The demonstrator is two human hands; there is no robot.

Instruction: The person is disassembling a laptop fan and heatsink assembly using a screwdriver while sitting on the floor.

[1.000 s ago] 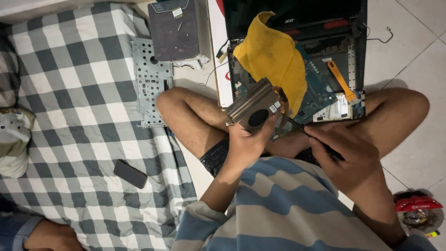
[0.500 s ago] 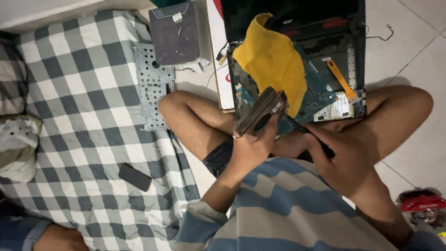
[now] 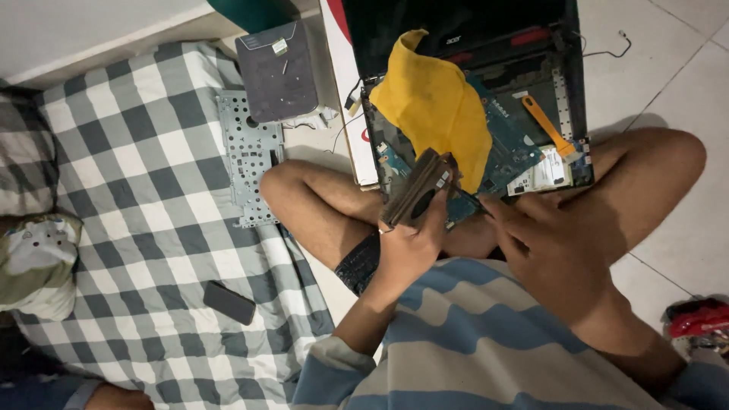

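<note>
the left hand (image 3: pixel 406 247) is closed around a flat brown-and-black cooling fan (image 3: pixel 419 188), held tilted on edge above the person's lap, just in front of the opened laptop (image 3: pixel 566 91). the right hand (image 3: pixel 543 243) is closed in a pinch grip on a thin dark tool (image 3: pixel 472 201), probably a screwdriver or a brush; the tip sits against the fan's upper end. the exact contact point is hidden by the fingers.

the laptop lies on the tiled floor (image 3: pixel 668 61) with its bottom cover off. the circuit board (image 3: pixel 516 144) is exposed. a yellow cloth (image 3: pixel 433 106) is draped over the left part of the board, and an orange pry tool (image 3: pixel 548 125) rests on the right part.

a grey metal plate (image 3: pixel 249 163) with many holes lies on the checked blanket (image 3: pixel 144 190), with a dark rectangular panel (image 3: pixel 277 72) just beyond it. a dark phone (image 3: pixel 229 302) lies on the blanket nearer the person.

step in hand, by judgement: work on the removed fan with the tool tip, either cleaning or loosening a fastener. the next move calls for a steady left-hand hold, so the fan does not rotate, and light, controlled pressure from the tool, since a slip could mark the fan or drop it onto the board.
</note>
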